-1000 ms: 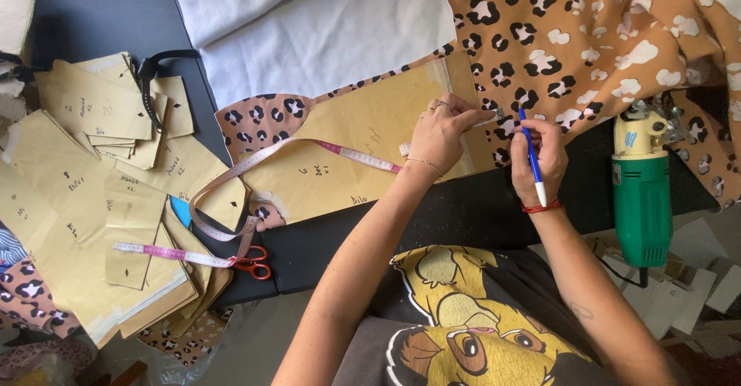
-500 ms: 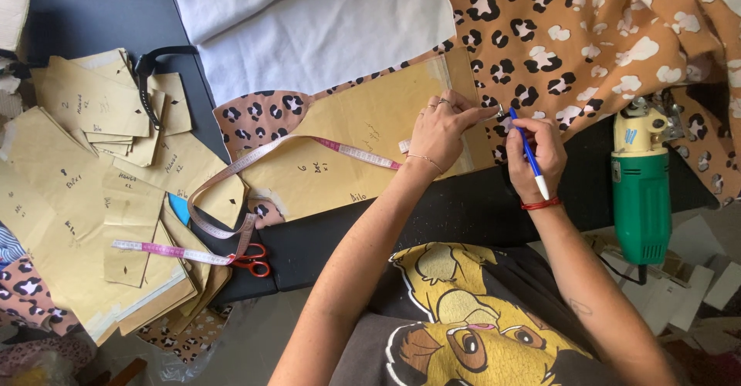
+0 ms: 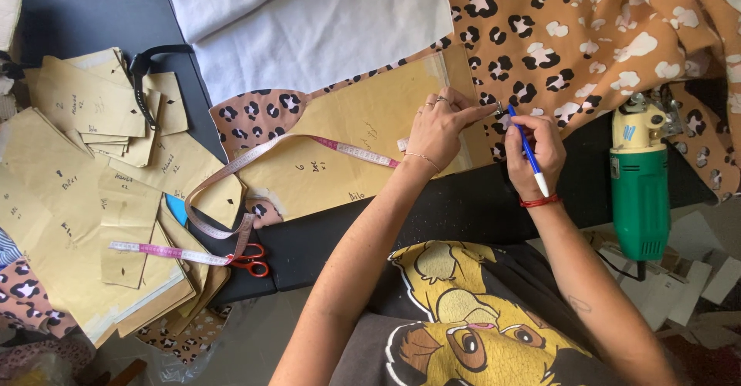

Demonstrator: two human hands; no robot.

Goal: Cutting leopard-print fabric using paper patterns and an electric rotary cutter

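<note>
The blue pen point(image 3: 528, 153) sits clamped in my right hand point(image 3: 534, 148), long axis running from 5 o'clock up to its tip at 11, just beside my left hand point(image 3: 441, 127), which presses flat, fingers pointing to 3 o'clock, on the paper pattern piece point(image 3: 347, 150) over the leopard-print fabric point(image 3: 602, 38).

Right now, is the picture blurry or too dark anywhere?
Head view: sharp and evenly lit; the spotted fabric, the paper pattern and both hands, left hand and right hand, show clearly, with soft shadows and no glare; only the bottom left corner is dim.
</note>
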